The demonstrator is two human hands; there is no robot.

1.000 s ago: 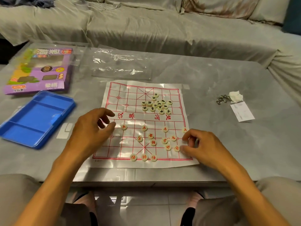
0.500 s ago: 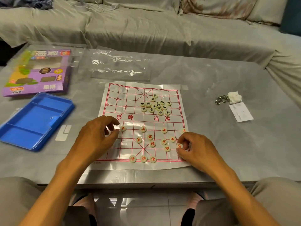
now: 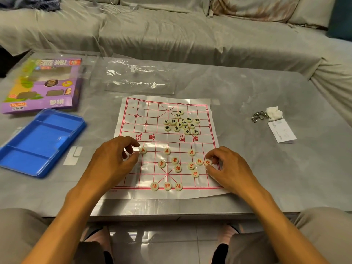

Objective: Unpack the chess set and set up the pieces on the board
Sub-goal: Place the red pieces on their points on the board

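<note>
Your right hand (image 3: 226, 168) is pinching a red piece (image 3: 208, 162) at the board (image 3: 133, 180) edge. Your left hand (image 3: 112, 161) is hovering, fingers curled, touching a red pawn (image 3: 143, 150).

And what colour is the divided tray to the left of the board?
Blue: the tray shows best in the head view.

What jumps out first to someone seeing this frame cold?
The white paper board with its red grid, flat mid-table, and both hands on its near half: the left hand at a red-marked piece by the left edge, the right hand pinching a red piece by the right edge. Next, the heap of black-marked pieces on the far half and the blue tray at left.
</note>
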